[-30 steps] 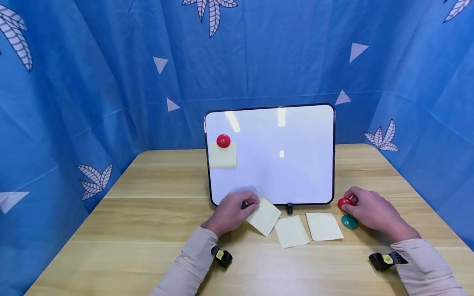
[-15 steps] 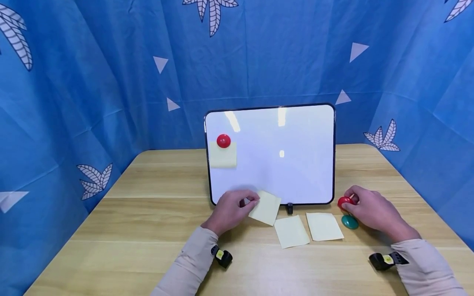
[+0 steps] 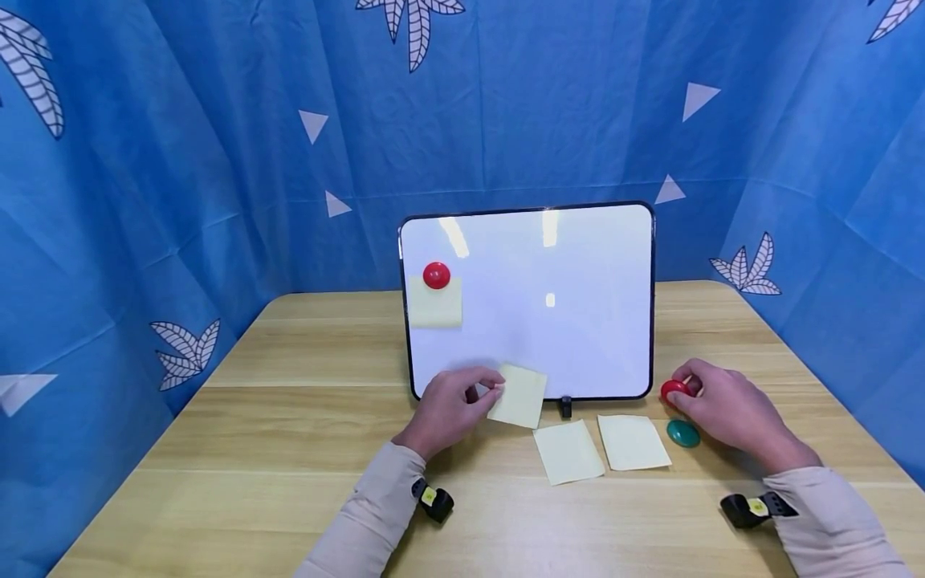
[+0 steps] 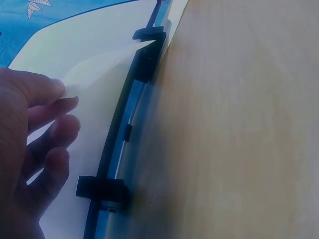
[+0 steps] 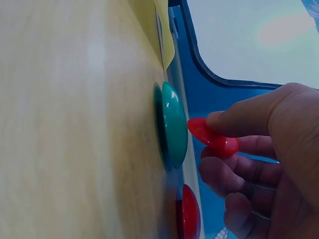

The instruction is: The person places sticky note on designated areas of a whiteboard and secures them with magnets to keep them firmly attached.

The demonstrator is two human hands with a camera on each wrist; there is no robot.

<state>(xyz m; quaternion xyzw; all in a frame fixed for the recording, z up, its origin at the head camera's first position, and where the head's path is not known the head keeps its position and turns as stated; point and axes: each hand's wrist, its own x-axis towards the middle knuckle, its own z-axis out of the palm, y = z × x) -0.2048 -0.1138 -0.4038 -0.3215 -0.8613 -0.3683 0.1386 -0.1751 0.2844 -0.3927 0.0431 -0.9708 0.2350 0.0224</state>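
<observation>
My left hand (image 3: 450, 408) pinches a pale yellow sticky note (image 3: 522, 397) by its left edge, in front of the whiteboard's lower edge. In the left wrist view, thumb and forefinger meet on that note (image 4: 102, 72). Over at the right, my right hand (image 3: 733, 411) holds a round red magnet (image 5: 212, 137) between thumb and fingers, raised off the table. Just below it lies a green magnet (image 3: 682, 433). A second red magnet (image 5: 190, 214) rests on the table in the right wrist view, hidden by the hand in the head view.
The whiteboard (image 3: 549, 337) stands upright on black feet. On its left side a red magnet (image 3: 437, 275) pins a sticky note (image 3: 436, 311). Two more notes, a middle note (image 3: 569, 454) and a right note (image 3: 633, 443), lie in front. Blue curtain (image 3: 217, 160) surrounds the table.
The note in my left hand has swung upward and straightened against the board's lower edge. My right hand has lifted the red magnet slightly, away from the green magnet.
</observation>
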